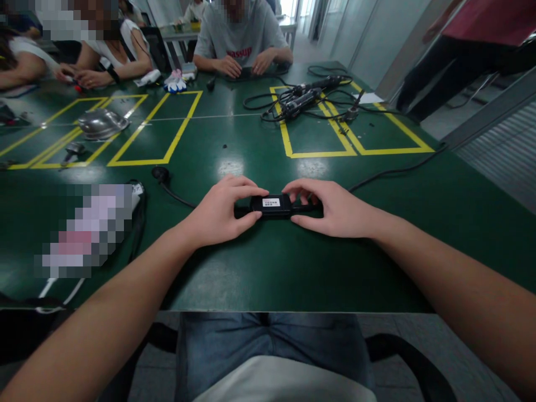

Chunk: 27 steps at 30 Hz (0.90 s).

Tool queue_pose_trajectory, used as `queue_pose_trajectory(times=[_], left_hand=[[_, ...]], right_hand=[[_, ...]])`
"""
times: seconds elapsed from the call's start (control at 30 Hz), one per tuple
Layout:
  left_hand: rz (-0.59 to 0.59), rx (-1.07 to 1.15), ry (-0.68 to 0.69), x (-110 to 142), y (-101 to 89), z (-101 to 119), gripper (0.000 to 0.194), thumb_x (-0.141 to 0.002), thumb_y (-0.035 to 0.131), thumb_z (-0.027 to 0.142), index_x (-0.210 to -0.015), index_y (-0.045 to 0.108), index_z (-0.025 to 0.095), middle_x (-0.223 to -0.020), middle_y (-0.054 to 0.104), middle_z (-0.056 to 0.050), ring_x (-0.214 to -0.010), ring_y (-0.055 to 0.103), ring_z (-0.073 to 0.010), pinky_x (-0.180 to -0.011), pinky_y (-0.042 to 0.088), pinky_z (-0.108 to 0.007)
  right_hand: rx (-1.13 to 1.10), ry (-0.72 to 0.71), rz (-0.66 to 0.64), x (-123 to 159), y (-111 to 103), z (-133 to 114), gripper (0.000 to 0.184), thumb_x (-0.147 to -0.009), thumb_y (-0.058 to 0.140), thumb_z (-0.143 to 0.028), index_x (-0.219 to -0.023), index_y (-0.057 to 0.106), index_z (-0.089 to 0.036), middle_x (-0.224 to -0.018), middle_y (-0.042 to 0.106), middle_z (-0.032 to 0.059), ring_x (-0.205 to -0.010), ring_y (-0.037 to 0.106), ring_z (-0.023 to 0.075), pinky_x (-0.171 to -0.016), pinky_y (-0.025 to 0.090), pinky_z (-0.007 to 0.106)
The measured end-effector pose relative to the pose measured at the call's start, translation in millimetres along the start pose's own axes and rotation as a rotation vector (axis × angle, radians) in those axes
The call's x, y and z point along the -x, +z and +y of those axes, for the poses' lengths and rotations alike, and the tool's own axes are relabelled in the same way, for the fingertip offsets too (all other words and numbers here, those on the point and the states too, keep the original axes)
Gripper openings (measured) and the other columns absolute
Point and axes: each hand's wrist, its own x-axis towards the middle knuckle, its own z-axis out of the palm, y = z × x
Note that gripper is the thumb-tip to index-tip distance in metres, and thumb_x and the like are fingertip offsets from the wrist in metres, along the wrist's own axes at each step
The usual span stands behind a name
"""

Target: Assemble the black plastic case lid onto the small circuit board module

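A small black power adapter [271, 206] with a white label lies on the green table [293, 273] in front of me. My left hand [224, 209] grips its left end, thumb on the near edge and index finger on the far edge. At the right end, my right hand [326, 209] has its thumb and index finger at the corners, the other fingers curled behind the cable. A black cord runs left from the adapter to a plug [160, 174]. Another black cable [393, 172] leads off to the right, partly hidden by my right hand.
Left of me lies a blurred-out device [87, 229] with a white cord. Farther off are a metal bowl-like part [103, 123], black tools with coiled cables [301, 101] and gloves [176, 81]. Several people sit across the table; another person stands at the right.
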Motion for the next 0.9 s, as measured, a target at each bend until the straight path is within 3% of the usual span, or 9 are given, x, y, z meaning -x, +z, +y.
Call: queue_pose_trajectory(times=[0.3, 0.9], left_hand=[[-0.011, 0.019, -0.008, 1.0, -0.6, 0.6, 0.037, -0.102, 0.072, 0.035, -0.134, 0.083, 0.022, -0.130, 0.083, -0.011, -0.119, 0.075, -0.0303, -0.112, 0.057, -0.049], [-0.023, -0.020, -0.012, 0.4, 2.4, -1.6, 0.039, -0.098, 0.076, 0.033, -0.135, 0.080, 0.022, -0.121, 0.084, -0.009, -0.111, 0.074, -0.0291, -0.108, 0.058, -0.047]], right_hand=[[0.017, -0.020, 0.022, -1.7, 1.8, 2.7, 0.034, -0.088, 0.082, -0.039, -0.119, 0.079, -0.024, -0.102, 0.080, 0.0062, -0.087, 0.070, 0.0248, -0.079, 0.054, 0.038], [0.064, -0.026, 0.039, -1.2, 2.4, 4.3, 0.031, -0.089, 0.084, -0.042, -0.115, 0.081, -0.024, -0.103, 0.081, 0.0075, -0.085, 0.070, 0.0256, -0.079, 0.053, 0.038]])
